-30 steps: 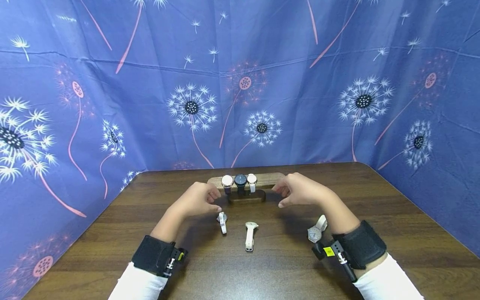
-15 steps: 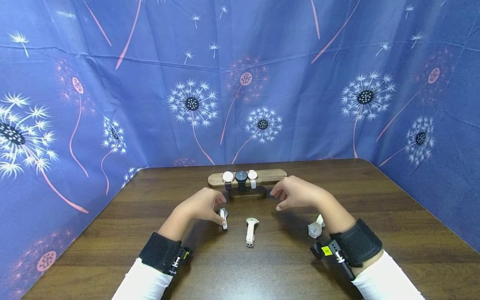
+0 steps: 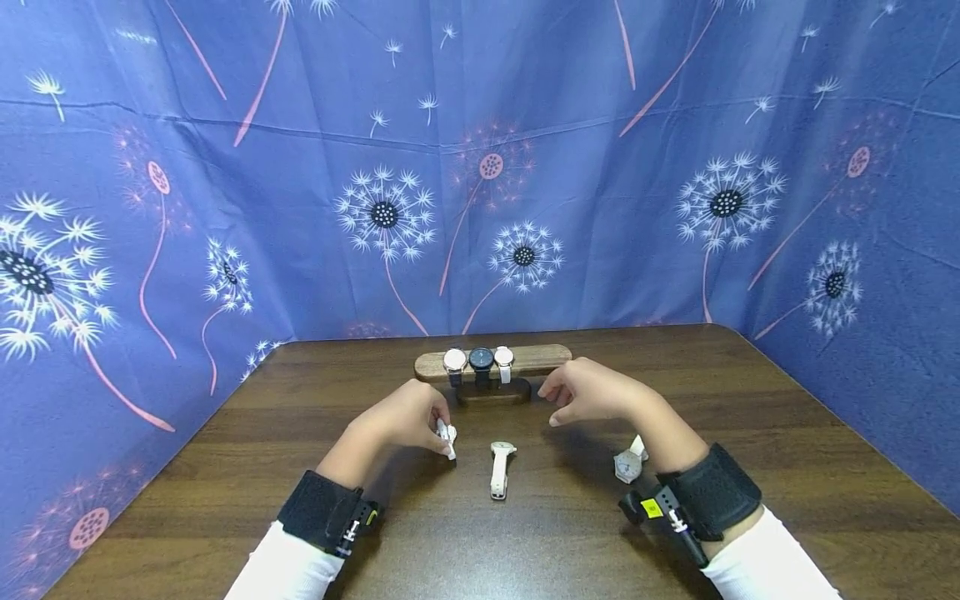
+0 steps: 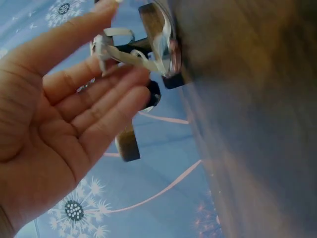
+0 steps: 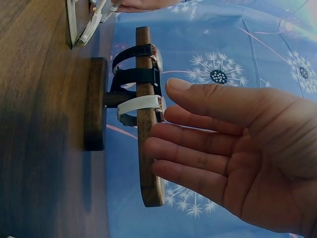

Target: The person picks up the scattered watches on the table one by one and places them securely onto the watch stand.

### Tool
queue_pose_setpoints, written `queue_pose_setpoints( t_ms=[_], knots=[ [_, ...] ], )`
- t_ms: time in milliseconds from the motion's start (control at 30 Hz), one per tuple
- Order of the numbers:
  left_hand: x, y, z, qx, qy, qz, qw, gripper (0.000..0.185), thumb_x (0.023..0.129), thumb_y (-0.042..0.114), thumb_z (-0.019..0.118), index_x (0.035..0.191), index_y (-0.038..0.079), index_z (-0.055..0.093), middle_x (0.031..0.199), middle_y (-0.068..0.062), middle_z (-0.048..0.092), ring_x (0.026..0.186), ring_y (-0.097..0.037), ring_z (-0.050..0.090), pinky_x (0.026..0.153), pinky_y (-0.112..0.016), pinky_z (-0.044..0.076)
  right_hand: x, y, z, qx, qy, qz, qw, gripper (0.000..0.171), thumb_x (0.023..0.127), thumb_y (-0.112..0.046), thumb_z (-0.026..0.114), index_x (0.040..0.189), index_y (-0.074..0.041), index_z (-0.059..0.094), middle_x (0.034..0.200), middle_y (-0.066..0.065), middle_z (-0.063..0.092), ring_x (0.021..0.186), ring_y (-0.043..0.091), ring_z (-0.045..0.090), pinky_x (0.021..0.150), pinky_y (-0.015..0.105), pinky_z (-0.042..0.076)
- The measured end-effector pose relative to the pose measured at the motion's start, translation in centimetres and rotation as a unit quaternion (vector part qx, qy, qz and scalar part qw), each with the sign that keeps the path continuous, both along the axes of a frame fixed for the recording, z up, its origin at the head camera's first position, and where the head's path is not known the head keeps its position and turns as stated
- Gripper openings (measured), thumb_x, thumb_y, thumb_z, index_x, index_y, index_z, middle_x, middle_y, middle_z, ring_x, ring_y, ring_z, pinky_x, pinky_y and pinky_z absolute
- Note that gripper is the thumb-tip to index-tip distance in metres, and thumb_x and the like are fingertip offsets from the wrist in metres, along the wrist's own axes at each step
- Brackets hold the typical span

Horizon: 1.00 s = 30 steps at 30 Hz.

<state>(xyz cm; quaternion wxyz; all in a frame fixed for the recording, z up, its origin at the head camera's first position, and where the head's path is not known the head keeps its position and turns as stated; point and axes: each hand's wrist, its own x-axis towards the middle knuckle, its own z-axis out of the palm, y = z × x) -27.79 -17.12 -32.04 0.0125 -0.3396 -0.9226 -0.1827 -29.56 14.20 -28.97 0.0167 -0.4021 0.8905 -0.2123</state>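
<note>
My left hand (image 3: 438, 425) pinches a small white-strapped watch (image 3: 447, 438) between thumb and fingers, just above the table; the left wrist view shows its strap and case (image 4: 148, 57) held at the fingertips. My right hand (image 3: 555, 400) hovers open, holding nothing, near the right end of a wooden watch stand (image 3: 540, 359); its fingers (image 5: 198, 144) are straight beside the stand's bar (image 5: 148, 148). Three watches hang on the stand: a dark-strapped pale one (image 3: 454, 363), a black one (image 3: 481, 362) and a white one (image 3: 504, 360).
A white watch (image 3: 499, 469) lies flat on the dark wooden table (image 3: 525, 542) between my hands. A grey-faced watch (image 3: 628, 463) lies beside my right forearm. Blue dandelion-print cloth (image 3: 480, 167) walls in the back and both sides.
My left hand dropped from the stand's left end to the small white watch and took hold of it. My right hand drew back slightly from the stand's right end.
</note>
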Motion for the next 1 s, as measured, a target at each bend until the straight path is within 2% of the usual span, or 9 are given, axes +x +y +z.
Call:
queue_pose_setpoints(
  t_ms=[300, 400, 467, 533, 600, 700, 833, 900, 1000],
  knots=[
    [0.7, -0.6, 1.6, 0.132, -0.031, 0.002, 0.9907, 0.021, 0.070, 0.012, 0.087, 0.084, 0.007, 0.071, 0.074, 0.005, 0.070, 0.067, -0.006, 0.068, 0.062, -0.024, 0.056, 0.6, -0.3, 0.4, -0.049, 0.047, 0.015, 0.998, 0.026, 0.079, -0.010, 0.079, 0.101, 0.001, 0.071, 0.091, 0.005, 0.072, 0.078, 0.013, 0.068, 0.072, 0.028, 0.056],
    [1.0, -0.7, 2.1, 0.205, -0.069, 0.001, 0.9764, 0.023, 0.071, 0.009, 0.085, 0.089, 0.003, 0.072, 0.081, -0.001, 0.072, 0.072, -0.013, 0.071, 0.067, -0.028, 0.058, 1.0, -0.7, 0.5, -0.077, 0.063, 0.026, 0.995, 0.025, 0.080, -0.009, 0.078, 0.102, 0.000, 0.071, 0.094, 0.007, 0.072, 0.082, 0.017, 0.069, 0.075, 0.030, 0.057],
    [1.2, -0.7, 2.2, 0.266, -0.097, -0.012, 0.9591, 0.024, 0.073, 0.006, 0.084, 0.093, 0.000, 0.071, 0.085, -0.005, 0.073, 0.077, -0.017, 0.071, 0.071, -0.031, 0.058, 1.3, -1.0, 0.5, -0.100, 0.072, 0.037, 0.992, 0.026, 0.081, -0.008, 0.078, 0.104, 0.000, 0.071, 0.099, 0.008, 0.071, 0.086, 0.019, 0.070, 0.078, 0.030, 0.056],
    [1.3, -0.7, 2.3, 0.337, -0.124, -0.039, 0.9325, 0.025, 0.075, 0.002, 0.082, 0.096, -0.003, 0.071, 0.089, -0.008, 0.073, 0.081, -0.018, 0.071, 0.074, -0.032, 0.058, 1.8, -1.4, 0.6, -0.135, 0.067, 0.055, 0.987, 0.029, 0.080, -0.005, 0.079, 0.108, 0.000, 0.070, 0.104, 0.009, 0.070, 0.091, 0.020, 0.069, 0.083, 0.029, 0.055],
    [1.5, -0.6, 2.4, 0.411, -0.149, -0.079, 0.8961, 0.023, 0.077, -0.002, 0.079, 0.098, -0.001, 0.071, 0.092, -0.008, 0.073, 0.086, -0.018, 0.071, 0.076, -0.030, 0.058, 2.4, -1.8, 0.8, -0.181, 0.056, 0.084, 0.978, 0.035, 0.078, -0.001, 0.079, 0.112, 0.000, 0.068, 0.110, 0.010, 0.068, 0.096, 0.021, 0.067, 0.086, 0.029, 0.054],
    [1.8, -0.2, 2.7, 0.509, -0.190, -0.155, 0.8253, 0.022, 0.080, -0.002, 0.075, 0.101, 0.005, 0.071, 0.097, -0.006, 0.073, 0.091, -0.016, 0.069, 0.080, -0.028, 0.056, 3.4, -2.7, 1.3, -0.256, 0.056, 0.138, 0.955, 0.044, 0.076, 0.005, 0.079, 0.118, 0.002, 0.065, 0.119, 0.013, 0.064, 0.103, 0.025, 0.065, 0.089, 0.031, 0.053],
    [2.2, 0.6, 3.0, 0.582, -0.245, -0.244, 0.7360, 0.019, 0.085, 0.004, 0.073, 0.103, 0.009, 0.072, 0.104, -0.005, 0.071, 0.095, -0.015, 0.067, 0.088, -0.027, 0.053, 4.8, -3.9, 2.0, -0.326, 0.122, 0.181, 0.920, 0.049, 0.074, 0.009, 0.079, 0.121, 0.003, 0.064, 0.122, 0.014, 0.063, 0.107, 0.026, 0.063, 0.087, 0.035, 0.055],
    [2.3, 1.1, 3.1, 0.600, -0.266, -0.269, 0.7052, 0.019, 0.086, 0.008, 0.074, 0.104, 0.007, 0.071, 0.106, -0.005, 0.070, 0.097, -0.015, 0.066, 0.089, -0.027, 0.052, 5.4, -4.4, 2.4, -0.350, 0.160, 0.187, 0.904, 0.050, 0.073, 0.009, 0.080, 0.120, 0.004, 0.064, 0.121, 0.015, 0.063, 0.108, 0.025, 0.063, 0.086, 0.035, 0.055],
    [2.6, 1.9, 3.1, 0.614, -0.289, -0.284, 0.6779, 0.022, 0.085, 0.011, 0.075, 0.105, 0.005, 0.071, 0.106, -0.005, 0.070, 0.097, -0.014, 0.065, 0.090, -0.026, 0.052, 6.1, -4.8, 2.7, -0.366, 0.216, 0.186, 0.886, 0.049, 0.071, 0.005, 0.083, 0.117, 0.004, 0.066, 0.117, 0.014, 0.065, 0.106, 0.024, 0.063, 0.087, 0.034, 0.054]
  ],
)
